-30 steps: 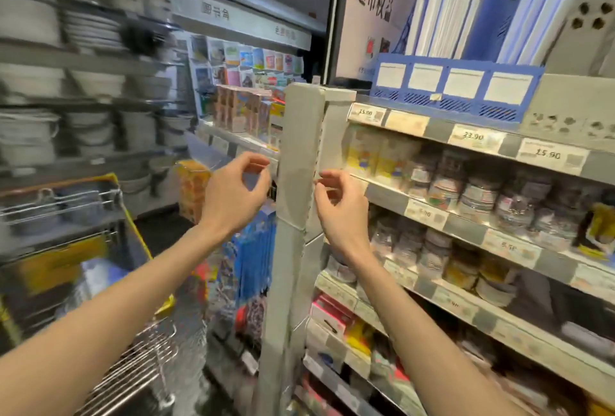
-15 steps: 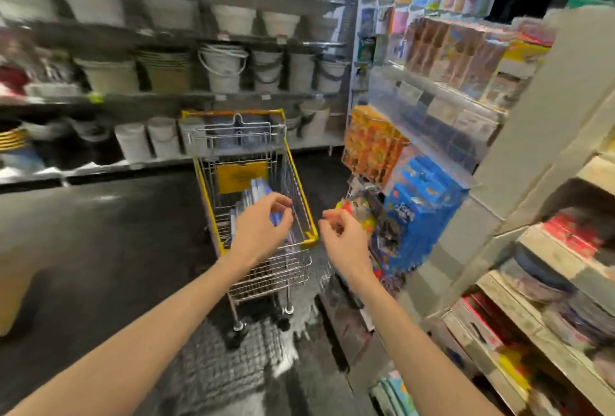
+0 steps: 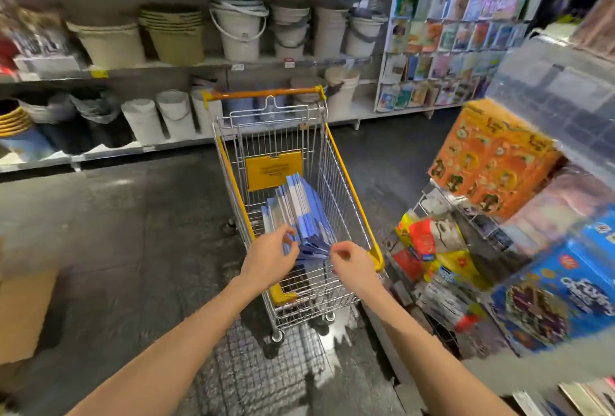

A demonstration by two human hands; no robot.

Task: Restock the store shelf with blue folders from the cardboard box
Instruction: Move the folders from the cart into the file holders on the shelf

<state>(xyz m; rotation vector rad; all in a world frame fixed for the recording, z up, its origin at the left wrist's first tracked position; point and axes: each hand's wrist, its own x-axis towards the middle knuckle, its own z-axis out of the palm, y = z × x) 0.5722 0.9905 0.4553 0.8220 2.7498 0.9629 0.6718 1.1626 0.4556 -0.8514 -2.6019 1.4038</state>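
Head view: both bare arms are reaching forward over the near end of a wire shopping cart (image 3: 347, 190) with yellow rims. The blue folders (image 3: 301, 212) are standing in a leaning stack inside the cart, just ahead of both hands. The left hand (image 3: 269, 261) is curling its fingers (image 3: 289, 238) against the near edge of the stack; whether it is actually gripping a folder cannot be told. The right hand (image 3: 353, 266) is hovering just right of the stack's near corner, fingers loosely bent and holding nothing. Pale buckets (image 3: 239, 34) are sitting on shelves well beyond the hands. Orange boxes (image 3: 489, 169) and blue boxes (image 3: 562, 289) are showing to the right of the right hand. A brown cardboard shape (image 3: 23, 315) is lying far left of the left hand.
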